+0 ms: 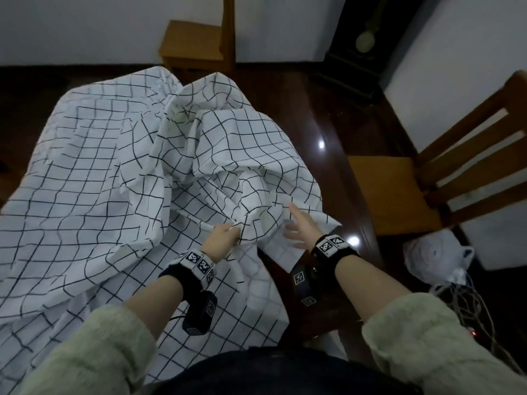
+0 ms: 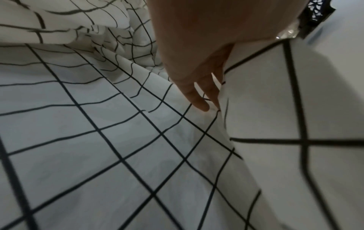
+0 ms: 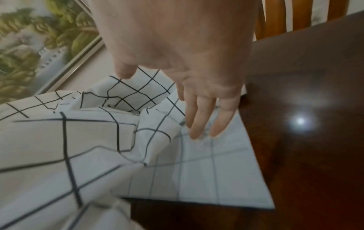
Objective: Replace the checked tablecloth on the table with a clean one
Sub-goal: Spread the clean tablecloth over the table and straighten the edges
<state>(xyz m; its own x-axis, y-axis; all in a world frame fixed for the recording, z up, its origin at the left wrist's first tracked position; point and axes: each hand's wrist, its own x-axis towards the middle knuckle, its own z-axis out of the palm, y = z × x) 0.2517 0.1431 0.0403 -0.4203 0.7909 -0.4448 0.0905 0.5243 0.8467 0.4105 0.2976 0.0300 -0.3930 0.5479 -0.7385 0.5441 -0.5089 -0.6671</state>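
The checked tablecloth (image 1: 94,172) lay across the dark polished table (image 1: 336,155), flat over the left part and gathered into a rumpled heap toward the middle and right. The right portion of the table's surface was uncovered and showed bright light reflections. One corner of the cloth lay turned over at the right edge of the heap, its fainter underside upward on the bare wood.

The left hand (image 1: 221,238) gripped a bunched fold of the tablecloth near the front of the heap, fingers curled into the fabric. In the left wrist view the fingers (image 2: 197,99) were tucked into a crease between the flat cloth and a raised fold.

The right hand (image 1: 299,226) was spread, fingers straight and apart, at the turned-over corner. In the right wrist view the fingertips (image 3: 194,132) lay at the corner's surface; whether they pressed on it or were just above could not be told. It held nothing.

Both wrists carried black bands with printed markers. Pale green fleecy sleeves (image 1: 427,352) covered the forearms.

A wooden slat-backed chair (image 1: 445,178) stood to the right of the table, another wooden chair (image 1: 196,44) at its far end. A white plastic bag (image 1: 436,258) and loose cables lay on the floor below the right chair. A framed landscape picture (image 3: 39,38) appeared in the right wrist view.
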